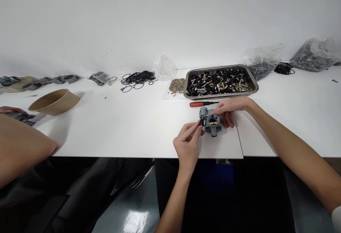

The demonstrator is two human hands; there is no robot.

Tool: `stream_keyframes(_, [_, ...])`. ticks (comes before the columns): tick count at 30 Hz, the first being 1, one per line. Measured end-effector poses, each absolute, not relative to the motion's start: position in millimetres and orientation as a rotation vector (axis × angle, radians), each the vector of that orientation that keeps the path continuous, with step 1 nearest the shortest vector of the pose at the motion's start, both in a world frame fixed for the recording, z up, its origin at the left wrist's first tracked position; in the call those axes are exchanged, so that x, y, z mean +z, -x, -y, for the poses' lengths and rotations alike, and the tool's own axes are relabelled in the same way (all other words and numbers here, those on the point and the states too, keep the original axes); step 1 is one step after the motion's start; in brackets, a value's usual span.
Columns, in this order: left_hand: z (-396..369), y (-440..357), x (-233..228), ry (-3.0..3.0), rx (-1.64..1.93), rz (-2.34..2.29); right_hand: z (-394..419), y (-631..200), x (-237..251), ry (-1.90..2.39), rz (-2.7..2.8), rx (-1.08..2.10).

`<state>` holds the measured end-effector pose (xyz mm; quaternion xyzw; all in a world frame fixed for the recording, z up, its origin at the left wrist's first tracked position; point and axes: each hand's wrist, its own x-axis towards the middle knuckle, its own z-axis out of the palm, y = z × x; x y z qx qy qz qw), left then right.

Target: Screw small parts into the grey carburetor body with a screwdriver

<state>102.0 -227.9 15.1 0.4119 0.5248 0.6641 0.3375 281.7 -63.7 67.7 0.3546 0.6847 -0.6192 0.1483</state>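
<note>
A grey metal carburetor sits on the white table near its front edge, its round bore facing me with a brass-coloured strip across it. My right hand grips the carburetor from the right, thumb on top and fingers curled behind. At its left side, my left hand pinches a small black part between thumb and fingertips, against the body. The fingers partly hide that part, so its exact shape is unclear. Just behind the carburetor lies a screwdriver with a red handle, its tip end near my right hand.
Behind is a metal tray of black and brass-coloured parts. Left of it are small brass pieces and black rubber rings. Plastic bags stand along the wall. At far left, another person's arm rests near a tan ring-shaped container.
</note>
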Motion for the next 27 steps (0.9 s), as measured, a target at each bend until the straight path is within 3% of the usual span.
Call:
stream_keyframes(14, [227, -86, 14, -1.146, 1.644, -1.359, 62, -282, 66, -1.006, -1.967, -1.818])
stream_keyframes(19, [189, -51, 30, -1.397, 1.595, -1.482, 62, -281, 66, -1.050, -1.950, -1.810])
stream_keyframes(22, [147, -36, 44, -1.813, 1.242, -1.566, 62, -281, 66, -1.062, -1.936, -1.802])
stream_keyframes(27, [107, -43, 54, -2.478, 0.186, -1.754, 62, -281, 63, -1.011, -1.947, -1.864])
